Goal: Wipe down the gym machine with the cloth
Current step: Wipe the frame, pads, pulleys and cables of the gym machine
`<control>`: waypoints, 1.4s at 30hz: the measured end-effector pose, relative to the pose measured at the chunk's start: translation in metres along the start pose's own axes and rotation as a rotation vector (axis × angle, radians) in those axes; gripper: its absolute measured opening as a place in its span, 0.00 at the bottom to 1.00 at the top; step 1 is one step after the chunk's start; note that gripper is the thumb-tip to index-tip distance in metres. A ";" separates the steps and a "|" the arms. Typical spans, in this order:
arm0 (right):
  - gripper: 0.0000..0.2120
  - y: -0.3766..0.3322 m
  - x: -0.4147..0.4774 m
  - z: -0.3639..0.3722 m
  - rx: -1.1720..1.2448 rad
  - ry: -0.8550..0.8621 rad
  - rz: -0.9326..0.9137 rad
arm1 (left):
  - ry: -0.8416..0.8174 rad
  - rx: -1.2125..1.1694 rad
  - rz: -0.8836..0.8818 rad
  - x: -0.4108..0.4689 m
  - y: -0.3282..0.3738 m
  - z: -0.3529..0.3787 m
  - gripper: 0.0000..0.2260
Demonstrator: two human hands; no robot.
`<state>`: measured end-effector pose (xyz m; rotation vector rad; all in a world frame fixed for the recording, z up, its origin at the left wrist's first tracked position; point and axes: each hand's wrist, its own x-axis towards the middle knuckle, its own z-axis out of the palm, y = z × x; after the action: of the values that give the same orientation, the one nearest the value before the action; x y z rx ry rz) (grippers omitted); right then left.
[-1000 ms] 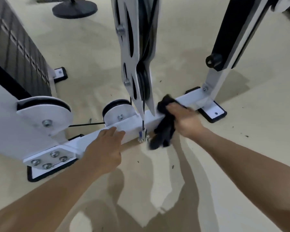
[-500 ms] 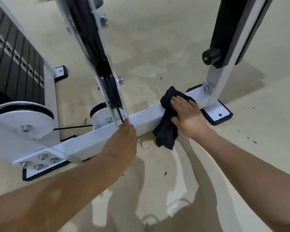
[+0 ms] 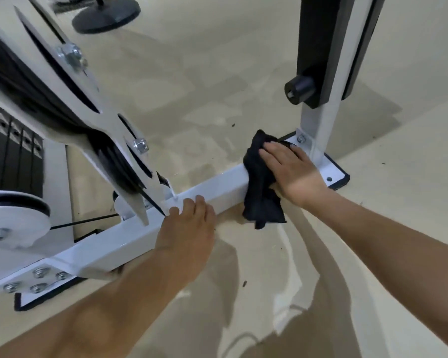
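Observation:
The gym machine's white base bar runs low across the floor from lower left to the right upright. A black cloth is draped over the bar near that upright, its end hanging down the front. My right hand lies flat on the cloth with straight fingers, pressing it onto the bar. My left hand is at the bar's middle, its fingers curled round the bottom end of the swung white pulley bracket and its cable.
A weight stack and white pulley wheel stand at left. A bolted foot plate sits at lower left, another foot under the upright. A black round base rests at the top. Beige floor lies all around.
My right hand slid the cloth rightward along the bar toward the upright. My left hand took hold of the hanging pulley bracket and pulled it aside to the left.

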<state>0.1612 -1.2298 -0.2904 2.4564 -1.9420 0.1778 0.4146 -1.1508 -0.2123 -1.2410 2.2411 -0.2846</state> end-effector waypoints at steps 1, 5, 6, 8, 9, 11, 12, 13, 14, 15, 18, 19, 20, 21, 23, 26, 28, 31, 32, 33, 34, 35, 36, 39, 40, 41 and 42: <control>0.35 -0.002 -0.002 0.000 0.000 0.009 0.087 | -0.005 -0.021 -0.011 0.005 0.003 0.001 0.28; 0.33 -0.089 -0.010 0.019 0.001 0.094 0.149 | 0.030 -0.182 -0.079 0.026 0.015 -0.002 0.29; 0.27 -0.109 -0.014 0.023 0.049 0.135 0.067 | 0.060 -0.221 -0.098 0.031 0.017 -0.003 0.28; 0.22 -0.102 -0.016 0.021 0.069 0.230 -0.099 | 0.113 -0.258 -0.131 0.037 0.015 -0.005 0.22; 0.22 -0.080 -0.016 0.019 0.025 0.262 -0.149 | 0.123 -0.261 -0.137 0.038 0.013 -0.006 0.22; 0.24 -0.034 -0.020 0.016 0.052 0.284 -0.049 | 0.094 -0.251 -0.120 0.040 0.011 -0.005 0.29; 0.27 -0.016 -0.024 0.017 0.150 0.294 0.075 | 0.088 -0.253 -0.111 0.042 0.012 -0.005 0.32; 0.30 -0.006 -0.027 0.018 0.250 0.307 0.193 | 0.087 -0.259 -0.106 0.045 0.016 -0.006 0.33; 0.33 -0.004 -0.029 0.019 0.328 0.323 0.278 | 0.089 -0.271 -0.105 0.048 0.019 -0.008 0.33; 0.35 -0.010 -0.028 0.021 0.415 0.357 0.347 | 0.094 -0.280 -0.104 0.052 0.021 -0.010 0.32; 0.42 -0.056 -0.016 0.027 0.813 0.492 0.630 | 0.124 -0.291 -0.096 0.058 0.019 -0.013 0.29; 0.41 -0.073 -0.015 0.031 0.986 0.506 0.744 | 0.130 -0.285 -0.095 0.057 0.018 -0.011 0.29; 0.38 -0.091 -0.017 0.038 1.129 0.487 0.826 | 0.134 -0.274 -0.097 0.056 0.018 -0.010 0.30; 0.32 -0.105 -0.018 0.045 1.220 0.441 0.879 | 0.130 -0.265 -0.096 0.055 0.018 -0.010 0.30; 0.16 -0.113 -0.017 0.045 1.245 0.280 0.936 | 0.126 -0.259 -0.080 0.055 0.020 -0.010 0.31; 0.16 -0.067 0.009 0.031 1.241 0.272 1.066 | 0.150 -0.203 -0.072 0.058 0.019 -0.007 0.31; 0.20 -0.026 0.028 0.013 1.300 0.334 1.280 | 0.161 -0.173 -0.066 0.059 0.018 -0.005 0.31; 0.22 -0.024 0.032 0.008 1.336 0.374 1.335 | 0.158 -0.165 -0.049 0.060 0.015 -0.006 0.31; 0.24 -0.045 0.026 0.009 1.317 0.329 1.287 | 0.163 -0.172 -0.052 0.062 0.015 -0.008 0.30; 0.25 -0.072 0.016 0.013 1.290 0.257 1.212 | 0.171 -0.183 -0.059 0.064 0.015 -0.011 0.29; 0.24 -0.102 0.005 0.016 1.251 0.173 1.097 | 0.177 -0.199 -0.066 0.066 0.015 -0.014 0.27; 0.21 -0.127 -0.005 0.017 1.187 0.061 0.964 | 0.180 -0.215 -0.067 0.067 0.015 -0.016 0.27; 0.17 -0.140 -0.014 0.021 1.088 -0.036 0.849 | 0.181 -0.218 -0.061 0.066 0.015 -0.017 0.26; 0.08 -0.107 -0.022 0.006 0.764 -0.032 0.726 | 0.189 -0.230 -0.070 0.053 0.016 -0.010 0.25; 0.09 -0.088 -0.021 -0.002 0.625 0.074 0.711 | 0.196 -0.242 -0.072 0.050 0.016 -0.007 0.24; 0.08 -0.072 -0.018 -0.009 0.525 0.216 0.696 | 0.206 -0.254 -0.068 0.047 0.016 -0.005 0.25; 0.11 -0.060 -0.013 -0.015 0.438 0.318 0.652 | 0.210 -0.276 -0.062 0.046 0.015 -0.004 0.26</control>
<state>0.2153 -1.2023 -0.2727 1.6962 -2.6616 1.0142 0.3822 -1.1811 -0.2327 -1.4847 2.4879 -0.1366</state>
